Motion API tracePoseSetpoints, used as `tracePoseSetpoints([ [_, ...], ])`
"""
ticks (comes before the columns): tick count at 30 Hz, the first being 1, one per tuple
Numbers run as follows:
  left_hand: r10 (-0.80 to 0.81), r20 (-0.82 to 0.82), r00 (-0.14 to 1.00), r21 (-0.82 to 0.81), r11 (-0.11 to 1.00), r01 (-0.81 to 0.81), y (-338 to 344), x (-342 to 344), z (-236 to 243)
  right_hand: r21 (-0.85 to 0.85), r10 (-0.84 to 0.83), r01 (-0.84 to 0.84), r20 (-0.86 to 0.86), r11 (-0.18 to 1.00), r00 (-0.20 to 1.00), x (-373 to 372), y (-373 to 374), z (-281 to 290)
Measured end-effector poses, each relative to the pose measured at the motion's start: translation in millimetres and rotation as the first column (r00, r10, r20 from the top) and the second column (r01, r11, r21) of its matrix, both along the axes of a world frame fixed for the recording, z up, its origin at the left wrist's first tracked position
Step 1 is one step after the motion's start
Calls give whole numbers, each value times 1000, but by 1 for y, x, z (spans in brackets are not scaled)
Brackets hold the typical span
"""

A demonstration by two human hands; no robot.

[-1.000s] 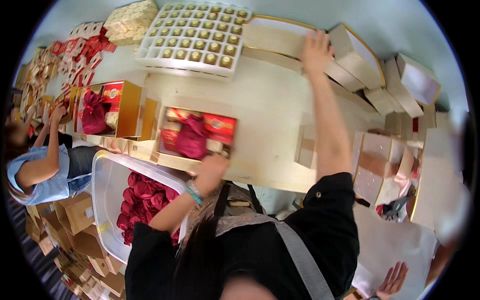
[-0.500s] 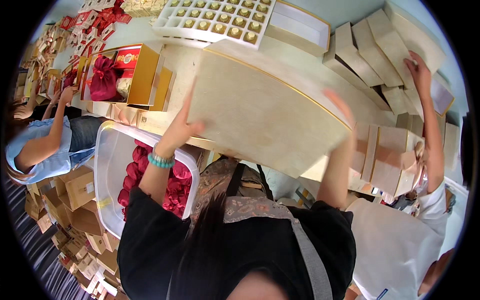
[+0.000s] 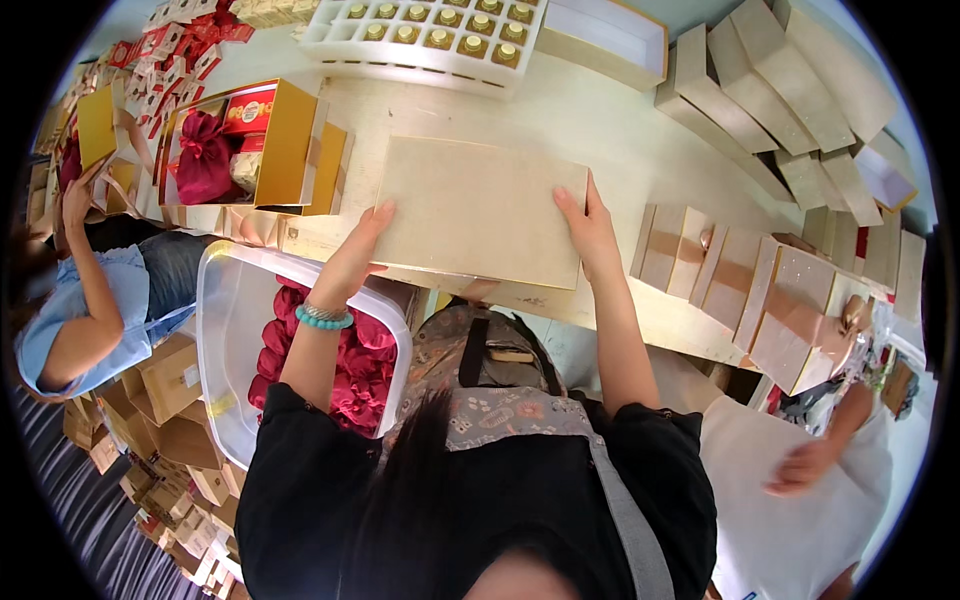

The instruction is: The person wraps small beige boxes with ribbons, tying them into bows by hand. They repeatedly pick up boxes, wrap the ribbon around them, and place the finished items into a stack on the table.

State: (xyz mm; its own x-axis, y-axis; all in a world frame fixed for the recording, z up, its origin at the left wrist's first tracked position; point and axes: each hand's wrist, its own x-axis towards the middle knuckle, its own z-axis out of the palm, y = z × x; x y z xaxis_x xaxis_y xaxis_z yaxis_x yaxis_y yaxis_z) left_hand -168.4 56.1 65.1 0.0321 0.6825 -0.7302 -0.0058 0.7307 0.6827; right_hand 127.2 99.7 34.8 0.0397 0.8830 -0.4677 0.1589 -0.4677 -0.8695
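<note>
A cream gift box (image 3: 480,212) lies flat at the table's near edge, its broad plain face up and a bit of ribbon at its front side. My left hand (image 3: 357,252) grips the left end of the box, a turquoise bead bracelet on that wrist. At the right end my right hand (image 3: 588,228) holds it, the thumb on top and the fingers along the side. To the left stands an open gold box (image 3: 283,150) with a dark red satin pouch (image 3: 203,165) and red and cream packets inside.
A white tray (image 3: 420,70) of gold-capped bottles stands at the back beside an open box (image 3: 605,45). Cream boxes (image 3: 750,90) lean at the back right; ribboned boxes (image 3: 770,310) stand nearer. A clear tub (image 3: 222,330) holds red pouches. Co-workers flank me.
The box has come down from a raised, tilted position to lie flat on the table between my hands. The co-worker's arm at right has dropped from the leaning boxes.
</note>
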Motion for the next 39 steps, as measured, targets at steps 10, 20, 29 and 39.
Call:
tracePoseSetpoints([
  [10, -36, 28, 999, 186, 982, 31, -35, -8, -19, 213, -34, -17, 236, 977, 971, -13, -30, 4],
  [20, 179, -5, 984, 36, 983, -178, -11, 9, -57, 94, -9, -26, 354, 995, 935, -23, -32, -16],
  [29, -4, -196, 981, 150, 988, 34, -13, -3, -121, 148, -41, -6, 315, 989, 948, -22, -34, -59],
  [39, -20, -102, 995, 300, 953, 49, -10, 33, -155, 19, -33, 27, 648, 999, 761, -30, -160, -151],
])
